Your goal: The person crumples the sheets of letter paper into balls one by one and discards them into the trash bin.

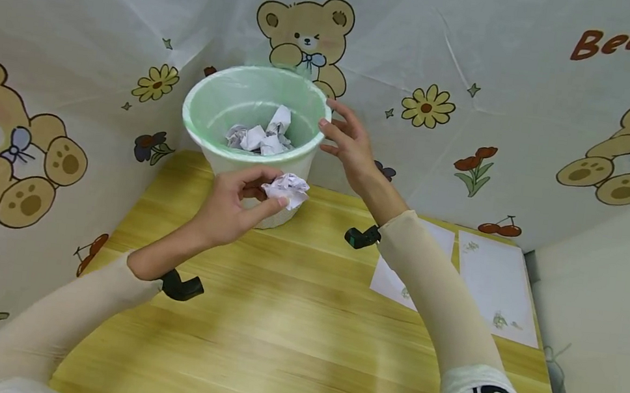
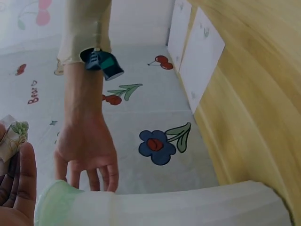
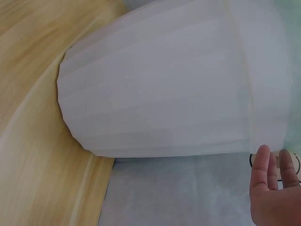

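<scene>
Clock directions refer to the head view. I have one crumpled white paper ball (image 1: 287,190) outside the bin opening, at 5 o'clock from its centre and in front of the near wall; I cannot tell whether ball and wall touch. The left hand (image 1: 222,214), at 8 o'clock from the ball, pinches it between thumb and fingers. In the left wrist view, green printed marks show on the ball.

The tall white ribbed bin (image 3: 164,89) stands upright on the tabletop. A translucent pale-green plastic liner (image 1: 223,103) covers the inside and folds over the rim. Several crumpled white paper pieces (image 1: 254,138) lie inside, toward 6 o'clock of the opening.

My right hand (image 1: 355,154) is at the rim's 3 o'clock side. Its fingers are extended and slightly spread, tips at the rim; I cannot tell how firmly they press.

A black curved attachment shows at the left wrist (image 1: 182,286) and another at the right wrist (image 1: 362,237).

Two flat white paper sheets (image 1: 498,291) lie side by side on the yellow wood-grain tabletop (image 1: 275,329), at 4 o'clock from the bin. The right beige sleeve (image 1: 433,290) partly covers the nearer one. A pale bear-and-flower printed sheet (image 1: 380,47) hangs behind, at 12 o'clock.
</scene>
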`<action>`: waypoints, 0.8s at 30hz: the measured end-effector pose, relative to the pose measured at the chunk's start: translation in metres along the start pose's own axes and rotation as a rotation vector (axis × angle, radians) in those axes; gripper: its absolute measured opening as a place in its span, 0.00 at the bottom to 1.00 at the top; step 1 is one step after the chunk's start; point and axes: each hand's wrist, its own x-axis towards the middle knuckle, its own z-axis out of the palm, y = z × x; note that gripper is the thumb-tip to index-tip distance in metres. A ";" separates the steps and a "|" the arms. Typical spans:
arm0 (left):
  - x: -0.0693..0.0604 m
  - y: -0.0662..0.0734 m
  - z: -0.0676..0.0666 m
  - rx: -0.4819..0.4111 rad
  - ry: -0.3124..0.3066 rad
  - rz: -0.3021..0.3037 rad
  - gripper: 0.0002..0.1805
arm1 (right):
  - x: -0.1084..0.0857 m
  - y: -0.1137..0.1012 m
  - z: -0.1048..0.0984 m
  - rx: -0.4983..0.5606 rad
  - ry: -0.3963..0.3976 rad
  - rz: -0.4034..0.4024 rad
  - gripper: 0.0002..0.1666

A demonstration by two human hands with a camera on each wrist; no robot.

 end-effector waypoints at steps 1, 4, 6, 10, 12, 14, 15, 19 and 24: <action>0.004 0.003 -0.004 0.016 0.001 0.015 0.17 | 0.000 0.000 0.001 0.000 -0.001 0.002 0.33; 0.018 0.012 -0.015 0.048 0.009 0.046 0.17 | 0.000 0.000 0.002 0.004 -0.006 0.005 0.33; 0.028 0.016 -0.021 0.067 0.023 0.060 0.17 | -0.001 0.000 0.002 -0.001 -0.007 0.004 0.32; 0.047 0.018 -0.031 0.114 0.052 0.088 0.17 | -0.001 0.000 0.001 -0.009 -0.009 0.000 0.32; 0.055 0.017 -0.036 0.146 0.059 0.104 0.17 | 0.000 0.000 0.001 -0.015 -0.008 0.001 0.32; 0.063 0.017 -0.041 0.195 0.066 0.114 0.17 | 0.000 0.000 0.001 -0.019 -0.011 0.005 0.33; 0.067 0.016 -0.044 0.223 0.068 0.121 0.17 | 0.000 0.000 0.001 -0.021 -0.011 0.006 0.33; 0.084 0.014 -0.054 0.316 0.081 0.121 0.17 | 0.000 0.000 0.000 -0.023 -0.007 0.008 0.32; 0.100 0.007 -0.065 0.396 0.080 0.103 0.17 | -0.001 -0.001 -0.001 -0.020 0.000 0.008 0.32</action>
